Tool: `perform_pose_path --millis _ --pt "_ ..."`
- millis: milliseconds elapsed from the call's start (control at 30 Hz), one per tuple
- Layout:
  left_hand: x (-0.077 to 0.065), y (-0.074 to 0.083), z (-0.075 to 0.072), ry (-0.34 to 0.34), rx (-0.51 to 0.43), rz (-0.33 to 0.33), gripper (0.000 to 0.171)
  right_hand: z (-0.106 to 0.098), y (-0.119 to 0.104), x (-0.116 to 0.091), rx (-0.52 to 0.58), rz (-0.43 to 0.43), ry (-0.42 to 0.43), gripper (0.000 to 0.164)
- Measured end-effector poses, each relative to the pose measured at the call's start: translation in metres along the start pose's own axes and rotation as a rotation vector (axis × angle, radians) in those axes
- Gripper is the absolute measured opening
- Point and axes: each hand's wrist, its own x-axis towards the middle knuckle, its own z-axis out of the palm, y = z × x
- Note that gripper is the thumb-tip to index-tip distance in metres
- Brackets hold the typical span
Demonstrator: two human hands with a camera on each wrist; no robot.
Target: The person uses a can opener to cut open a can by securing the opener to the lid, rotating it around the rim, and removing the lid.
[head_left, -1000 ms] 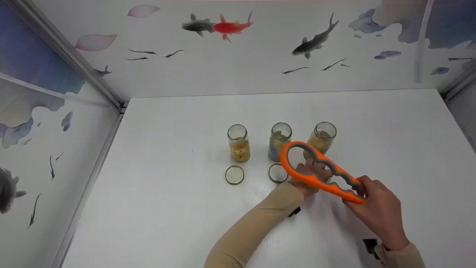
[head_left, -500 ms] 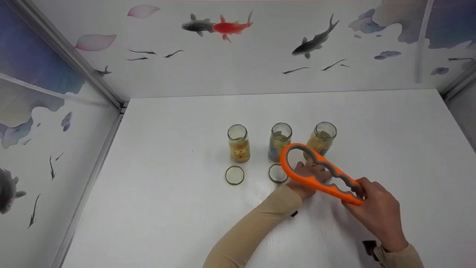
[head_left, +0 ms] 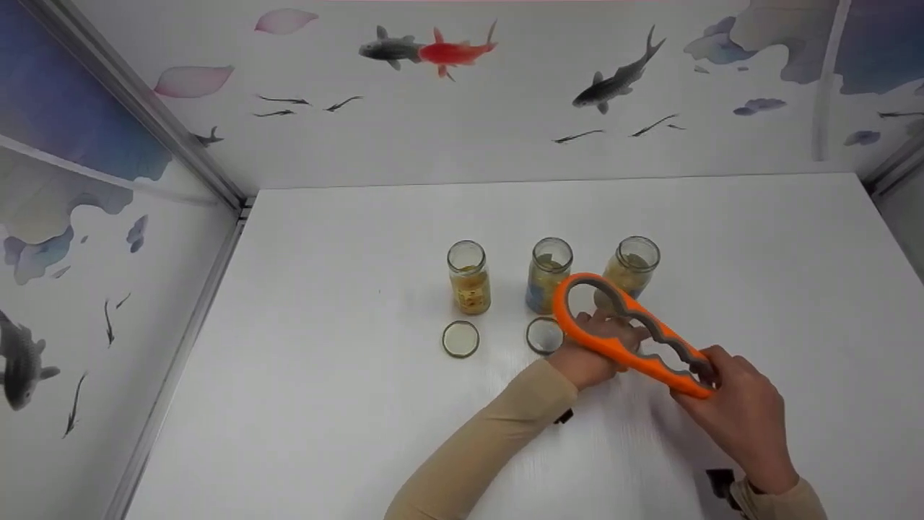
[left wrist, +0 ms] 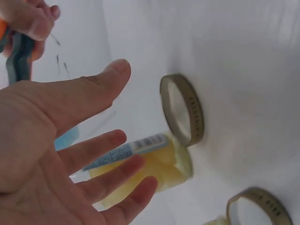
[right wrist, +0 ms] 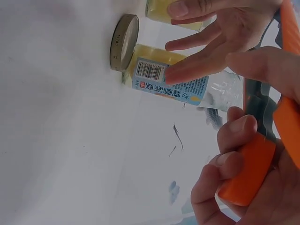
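My right hand [head_left: 743, 412] grips one end of an orange jar opener [head_left: 650, 368] with a dark grey scalloped inner edge. The opener's round end is held above the table, over my left hand [head_left: 588, 365]. That left hand holds nothing; in the left wrist view its fingers [left wrist: 112, 173] are spread. Three uncovered glass jars stand in a row: left [head_left: 471, 289], middle [head_left: 547, 278] and right [head_left: 634, 271], with yellowish contents. One lid [head_left: 460, 339] lies before the left jar, another [head_left: 543, 336] before the middle one. A third lid [right wrist: 124, 43] sits by the right jar, hidden in the head view.
A white table [head_left: 325, 375] carries everything. Behind it rises a white panel [head_left: 505, 123] printed with fish, and a similar panel [head_left: 43, 289] borders the left side. Small black parts [head_left: 722, 480] show at the wrists.
My left hand has drawn back slightly to the left, beneath the opener. The whole head view has shifted a little. My right hand keeps its hold on the jar opener; jars and lids stay put.
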Motion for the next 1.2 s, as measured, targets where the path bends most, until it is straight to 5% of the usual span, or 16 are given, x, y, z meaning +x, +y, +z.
perform_pose_path --millis 67,100,233,367,467,667,1200 --pt "0.015 -0.008 0.032 0.002 0.02 -0.016 0.038 -0.001 0.0 0.0 0.0 0.006 -0.001 0.031" --pt "0.014 -0.012 0.036 0.003 0.013 0.001 0.042 -0.002 -0.001 0.001 0.001 0.007 -0.002 0.032" --pt "-0.008 -0.023 0.019 0.005 -0.035 0.047 0.049 -0.004 -0.003 0.002 -0.01 0.006 0.004 0.029" --pt "-0.02 -0.034 0.018 0.013 -0.005 0.046 0.05 -0.005 -0.004 0.002 -0.005 0.009 0.009 0.029" --pt "-0.03 -0.044 0.016 -0.017 0.04 0.024 0.052 -0.005 -0.004 0.002 0.004 0.003 0.011 0.03" --pt "-0.048 -0.063 0.008 -0.037 -0.021 -0.068 0.05 -0.005 -0.002 0.001 0.004 -0.005 0.011 0.027" --pt "-0.094 -0.095 0.002 0.099 -0.004 -0.163 0.051 0.011 -0.01 -0.001 -0.058 -0.047 -0.165 0.032"
